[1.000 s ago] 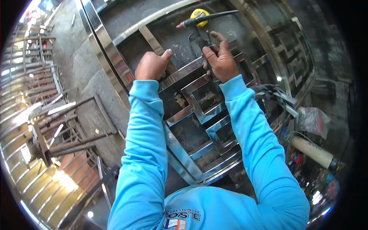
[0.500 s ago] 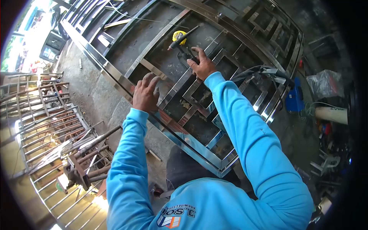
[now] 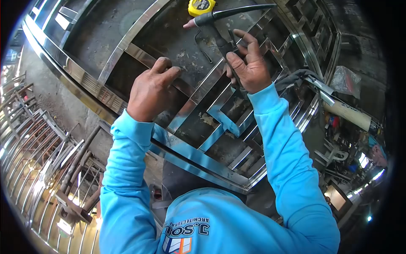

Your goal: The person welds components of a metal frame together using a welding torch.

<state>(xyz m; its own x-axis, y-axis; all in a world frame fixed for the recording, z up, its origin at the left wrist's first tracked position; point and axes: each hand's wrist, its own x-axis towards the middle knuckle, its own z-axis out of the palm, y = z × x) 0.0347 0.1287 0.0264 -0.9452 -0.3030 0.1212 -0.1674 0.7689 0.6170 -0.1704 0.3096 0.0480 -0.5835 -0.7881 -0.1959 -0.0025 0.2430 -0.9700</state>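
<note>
My right hand (image 3: 249,63) is closed around the handle of a TIG welding torch (image 3: 218,36). The torch's pinkish nozzle points left and its long black back cap reaches right. My left hand (image 3: 153,89) hovers over the left part of a shiny metal frame (image 3: 205,86), its fingers curled inward. Whatever those fingers hold, if anything, is hidden. Beyond the torch head lies a yellow tape measure (image 3: 201,6). A thin dark bent piece (image 3: 204,48) shows below the nozzle.
Polished tubes form a geometric pattern inside the frame, over a dark work surface. Left and below are racks of metal bars (image 3: 38,156). At right sit a clear plastic bag (image 3: 346,82), a pale cylinder (image 3: 349,114) and a white plastic chair (image 3: 332,152). A dark cable (image 3: 296,76) runs behind my right forearm.
The view has come closer to the frame. Both hands and the torch appear larger and higher up, the torch has turned more sideways, and my left fingers are more curled.
</note>
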